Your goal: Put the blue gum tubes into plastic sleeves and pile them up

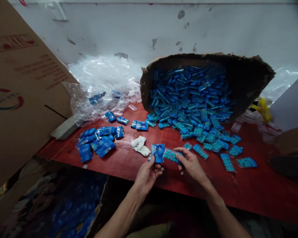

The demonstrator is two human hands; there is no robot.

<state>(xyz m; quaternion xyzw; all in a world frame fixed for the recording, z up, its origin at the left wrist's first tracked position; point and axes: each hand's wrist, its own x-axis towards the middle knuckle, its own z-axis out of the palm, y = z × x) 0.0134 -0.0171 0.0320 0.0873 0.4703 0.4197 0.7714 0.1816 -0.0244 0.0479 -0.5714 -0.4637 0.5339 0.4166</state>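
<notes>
Near the front edge of the red table, my left hand (149,173) pinches a blue printed packet sleeve (158,152) between thumb and fingers. My right hand (190,163) grips a small clear case (171,154) filled with turquoise balls, its blue end under my fingers. The case's left end meets the sleeve's right side; whether it is inside cannot be made out. Just behind the sleeve lies a crumpled white cloth-like piece (140,146). Several blue printed packets (103,145) are grouped to the left. Loose ball-filled cases (200,151) lie beyond my right hand.
A torn cardboard box (253,71) on its side spills many ball-filled cases (188,96) onto the red table (258,188). Clear plastic pieces (106,72) pile up at the back left. A large carton (27,86) stands left. Below, an open box holds blue packets (74,205).
</notes>
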